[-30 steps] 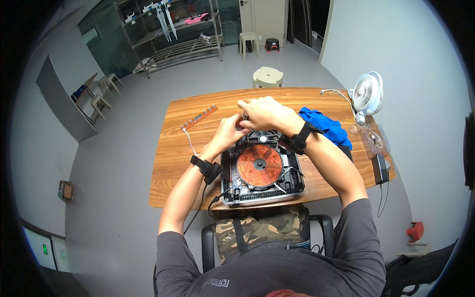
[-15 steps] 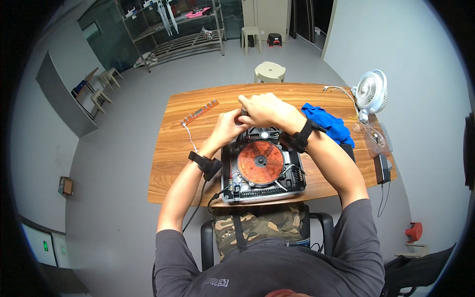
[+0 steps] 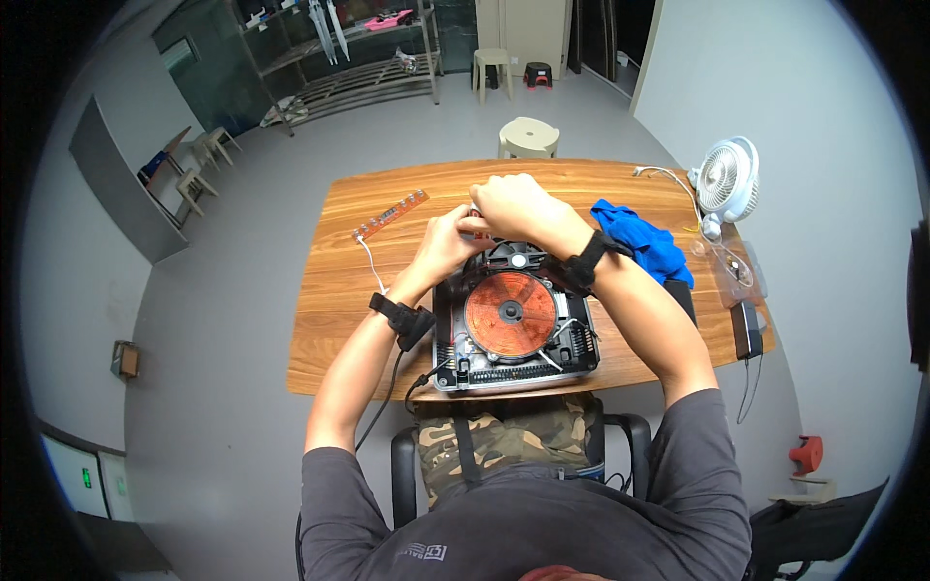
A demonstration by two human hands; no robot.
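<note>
An opened induction cooker [image 3: 442, 363] lies on the wooden table, with its round copper coil [image 3: 499, 334] bared and a black cooling fan [image 3: 518, 261] behind the coil. Over the cooker's far left edge my two hands meet. My left hand [image 3: 448, 240] is closed, its fingertips pressed around a small, partly reddish piece that I cannot make out. Curled over the same spot from the right, my right hand [image 3: 523, 208] is closed too; its fingers hide most of whatever is in them. Black straps circle both my wrists.
Left of my hands lies an orange circuit strip [image 3: 390, 215] with a white cable. A blue cloth [image 3: 639, 242] is at the right, near a white fan [image 3: 727, 184], a clear plastic box [image 3: 741, 276] and a black power adapter [image 3: 746, 329]. Beyond the table stands a stool [image 3: 529, 137].
My right hand has risen slightly and turned a little at the wrist. A reddish bit now shows between the fingers where a dark part showed before. The cooker has stayed put.
</note>
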